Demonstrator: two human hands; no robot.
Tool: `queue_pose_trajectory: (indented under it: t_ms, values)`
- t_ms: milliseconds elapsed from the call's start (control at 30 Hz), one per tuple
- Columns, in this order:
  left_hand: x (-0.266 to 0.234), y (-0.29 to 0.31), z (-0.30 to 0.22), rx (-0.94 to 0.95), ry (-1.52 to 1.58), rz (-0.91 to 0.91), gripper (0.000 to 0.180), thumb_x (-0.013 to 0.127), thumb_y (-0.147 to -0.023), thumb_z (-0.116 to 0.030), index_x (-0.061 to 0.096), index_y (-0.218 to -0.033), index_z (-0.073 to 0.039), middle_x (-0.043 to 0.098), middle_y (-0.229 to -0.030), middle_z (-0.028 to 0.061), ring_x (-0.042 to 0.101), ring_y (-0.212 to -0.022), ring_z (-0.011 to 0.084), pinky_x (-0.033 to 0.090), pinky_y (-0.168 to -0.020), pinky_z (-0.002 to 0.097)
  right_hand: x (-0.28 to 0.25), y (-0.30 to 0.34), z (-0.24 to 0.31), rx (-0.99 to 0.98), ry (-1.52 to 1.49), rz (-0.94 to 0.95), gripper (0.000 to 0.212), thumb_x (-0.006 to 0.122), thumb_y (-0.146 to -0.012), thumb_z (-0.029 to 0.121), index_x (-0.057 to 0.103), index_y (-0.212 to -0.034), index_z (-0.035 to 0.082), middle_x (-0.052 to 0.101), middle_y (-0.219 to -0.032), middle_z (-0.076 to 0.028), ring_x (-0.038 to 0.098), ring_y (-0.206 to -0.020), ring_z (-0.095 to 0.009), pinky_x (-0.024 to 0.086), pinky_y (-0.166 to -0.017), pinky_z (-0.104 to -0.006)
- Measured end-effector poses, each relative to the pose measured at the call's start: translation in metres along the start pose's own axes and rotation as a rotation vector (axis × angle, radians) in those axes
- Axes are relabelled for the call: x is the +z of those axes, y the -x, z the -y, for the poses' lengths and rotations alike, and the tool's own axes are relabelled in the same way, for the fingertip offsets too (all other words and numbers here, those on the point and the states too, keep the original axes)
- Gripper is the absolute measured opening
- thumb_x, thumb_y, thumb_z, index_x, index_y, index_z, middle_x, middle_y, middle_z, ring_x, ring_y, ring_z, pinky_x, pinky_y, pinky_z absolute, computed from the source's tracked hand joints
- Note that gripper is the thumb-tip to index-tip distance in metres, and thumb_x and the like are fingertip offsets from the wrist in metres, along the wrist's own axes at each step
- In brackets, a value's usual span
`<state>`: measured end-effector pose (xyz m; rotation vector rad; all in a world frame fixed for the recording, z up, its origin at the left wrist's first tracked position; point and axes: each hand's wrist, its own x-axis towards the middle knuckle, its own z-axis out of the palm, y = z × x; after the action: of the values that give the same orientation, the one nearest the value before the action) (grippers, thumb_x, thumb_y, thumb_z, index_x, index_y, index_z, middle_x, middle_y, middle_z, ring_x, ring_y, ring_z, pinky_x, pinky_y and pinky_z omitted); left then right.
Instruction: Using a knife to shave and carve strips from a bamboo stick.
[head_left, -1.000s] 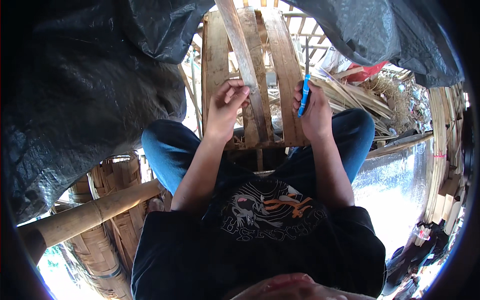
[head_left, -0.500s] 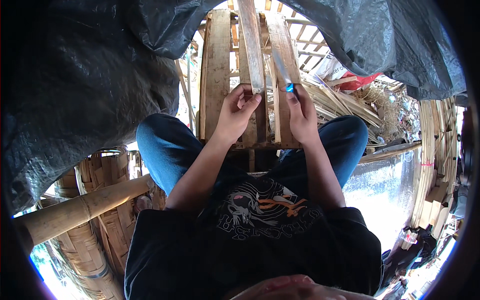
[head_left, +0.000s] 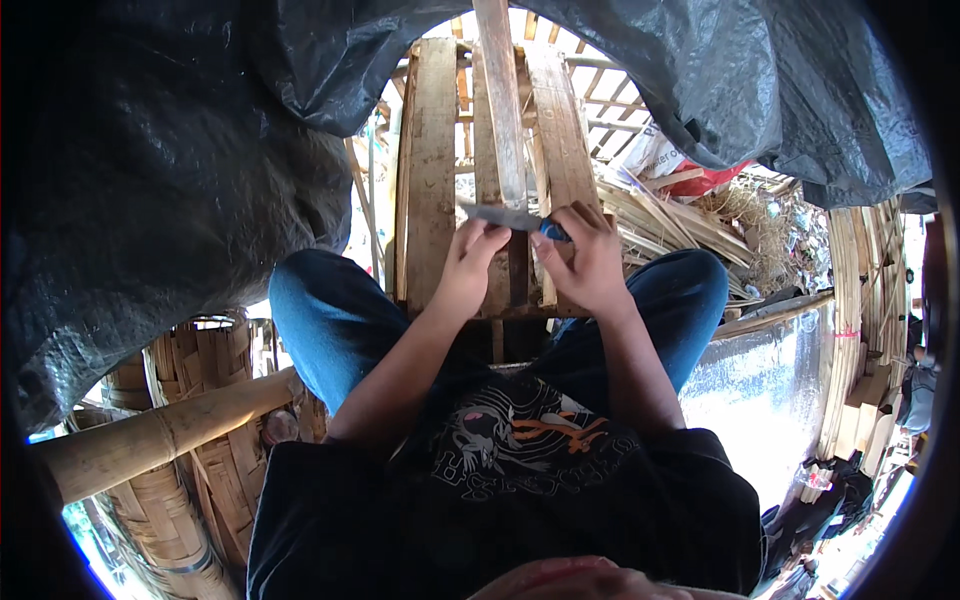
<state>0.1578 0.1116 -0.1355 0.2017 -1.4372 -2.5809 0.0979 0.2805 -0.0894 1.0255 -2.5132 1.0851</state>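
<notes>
My right hand (head_left: 590, 262) is wrapped round the blue handle of a knife (head_left: 505, 217). The grey blade points left and lies level across the near end of a long wooden strip (head_left: 503, 120). Just beneath the blade's tip is my left hand (head_left: 468, 265), its thumb and fingers pressed together. What those fingers hold, if anything, is hidden or too small to make out. Both hands are above a bench of rough wooden planks (head_left: 432, 170), between my bent knees.
Dark plastic sheeting (head_left: 180, 150) hangs at the left and upper right. A thick bamboo pole (head_left: 160, 440) crosses beside woven bamboo baskets (head_left: 165, 525). Split bamboo strips (head_left: 690, 220) are heaped on the right. More long strips (head_left: 850, 310) stand at the far right.
The knife has swung from pointing away from me to lying crosswise, its tip now by my left hand. My right hand has turned and moved slightly inward. The view has tilted a little.
</notes>
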Motion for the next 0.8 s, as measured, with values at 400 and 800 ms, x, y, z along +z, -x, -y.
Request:
queue_pose_trajectory:
  t_ms: [400,800]
  values:
    - [0.006,0.002,0.034,0.038,-0.177,0.19,0.041,0.033,-0.107,-0.038,0.053,-0.098,-0.004,0.055,-0.082,0.004,0.051,-0.069,0.0114,0.045,-0.064,0.0268,0.001,-0.008,-0.004,-0.153,0.324,-0.087,0.029,0.076,-0.075,0.036,0.064,-0.088,0.013,0.057,-0.082,-0.004,0.055,-0.081,-0.026,0.037,-0.072,-0.0414]
    - [0.022,-0.002,0.046,0.017,-0.009,0.087,0.029,0.038,-0.106,-0.037,0.041,-0.091,-0.013,0.037,-0.068,-0.005,0.033,-0.054,0.004,0.028,-0.048,0.0219,0.002,-0.011,-0.007,-0.198,0.433,-0.087,0.027,0.072,-0.078,0.041,0.066,-0.086,0.016,0.057,-0.078,0.0,0.056,-0.079,-0.02,0.036,-0.075,-0.0388]
